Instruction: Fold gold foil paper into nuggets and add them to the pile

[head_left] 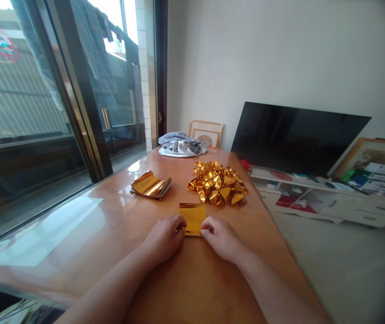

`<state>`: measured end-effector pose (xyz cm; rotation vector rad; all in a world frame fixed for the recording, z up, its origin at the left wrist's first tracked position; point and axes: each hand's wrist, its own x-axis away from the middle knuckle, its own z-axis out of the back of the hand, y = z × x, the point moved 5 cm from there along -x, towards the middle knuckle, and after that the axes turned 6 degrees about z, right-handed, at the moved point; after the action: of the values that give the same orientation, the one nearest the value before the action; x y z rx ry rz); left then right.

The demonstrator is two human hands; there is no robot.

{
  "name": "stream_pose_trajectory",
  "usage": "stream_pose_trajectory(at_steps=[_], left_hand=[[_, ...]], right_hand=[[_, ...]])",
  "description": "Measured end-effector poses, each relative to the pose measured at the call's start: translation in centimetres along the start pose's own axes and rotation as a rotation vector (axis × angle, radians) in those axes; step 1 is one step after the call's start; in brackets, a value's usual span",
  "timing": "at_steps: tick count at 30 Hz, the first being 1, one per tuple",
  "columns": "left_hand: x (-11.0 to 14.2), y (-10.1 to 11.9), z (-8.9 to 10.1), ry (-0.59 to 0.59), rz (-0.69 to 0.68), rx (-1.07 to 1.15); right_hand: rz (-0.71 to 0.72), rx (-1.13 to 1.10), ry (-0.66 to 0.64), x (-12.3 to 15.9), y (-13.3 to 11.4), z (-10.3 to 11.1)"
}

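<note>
A sheet of gold foil paper (192, 218) lies on the wooden table in front of me, its far edge slightly raised and darker. My left hand (168, 233) pinches the sheet's near left corner between thumb and fingers. At the near right corner, my right hand (219, 235) grips it the same way, fingers curled. Beyond my left hand rests a stack of gold foil sheets (151, 184), bowed in the middle. Further off to the right is a heap of folded gold foil pieces (217, 182) with pointed, faceted shapes.
The glossy table (118, 243) runs away from me toward the wall. At its far end lie bundled clothes (180, 145) with picture frames (206, 131) behind. A large television (298, 137) stands on a white cabinet (341, 204) to the right. Sliding glass doors (74, 90) border the left.
</note>
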<state>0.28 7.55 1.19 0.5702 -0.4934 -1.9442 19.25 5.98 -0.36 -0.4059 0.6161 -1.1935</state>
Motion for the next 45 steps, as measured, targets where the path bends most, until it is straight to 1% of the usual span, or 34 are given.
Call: stream_pose_trajectory(at_steps=[2, 5, 11, 22, 28, 33, 38, 40, 45], left_hand=[[-0.1, -0.3, -0.1, 0.003, 0.002, 0.013], [-0.3, -0.6, -0.2, -0.003, 0.002, 0.027], [-0.4, -0.8, -0.2, -0.031, 0.006, 0.039], [-0.3, -0.8, -0.4, -0.031, -0.060, 0.016], [-0.3, -1.0, -0.4, -0.060, -0.041, 0.048], [-0.4, -1.2, 0.2, -0.090, -0.028, 0.107], [-0.8, -1.7, 0.6, -0.122, 0.077, 0.156], [-1.0, -1.9, 0.5, -0.115, 0.095, 0.156], [-1.1, -2.2, -0.1, -0.108, 0.079, 0.129]], right_hand=[[-0.026, 0.000, 0.015, -0.1, 0.3, -0.1], [-0.029, 0.011, 0.028, 0.0, 0.3, -0.1], [-0.037, 0.025, 0.012, 0.0, 0.2, -0.2], [-0.026, 0.061, 0.021, 0.0, 0.0, -0.1], [-0.032, 0.054, -0.009, -0.2, 0.1, -0.2], [-0.036, 0.047, -0.025, -0.3, 0.2, -0.1], [-0.036, 0.021, -0.048, -0.5, 0.5, -0.3], [-0.036, 0.013, -0.042, -0.6, 0.7, -0.4], [-0.036, -0.008, -0.044, -0.6, 0.9, -0.5]])
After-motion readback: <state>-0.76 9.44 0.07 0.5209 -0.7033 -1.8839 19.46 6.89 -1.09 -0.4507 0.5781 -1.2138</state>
